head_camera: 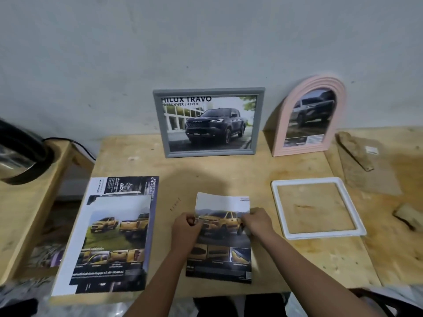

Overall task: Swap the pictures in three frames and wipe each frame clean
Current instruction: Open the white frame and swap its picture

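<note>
Your left hand (186, 225) and right hand (257, 221) pinch the thin, floppy truck brochure page (220, 239) near the tabletop's front edge; grip its side margins lightly, since it creases and tears easily.

— What's off to the left of the wooden table (229, 170)?
— A lower wooden side table (29, 202) w/ a black-and-steel kettle (18, 156) on its far end; black cord (75, 145) trails off behind it twd the grey wall (206, 37).
— And the right?
— Flat wood offcut (354, 152) by the far right edge, touching a thin brown board (375, 170) w/ a small white tag (371, 150) on it. Another wood scrap (406, 217) near the right edge, apart from the rest.
</note>
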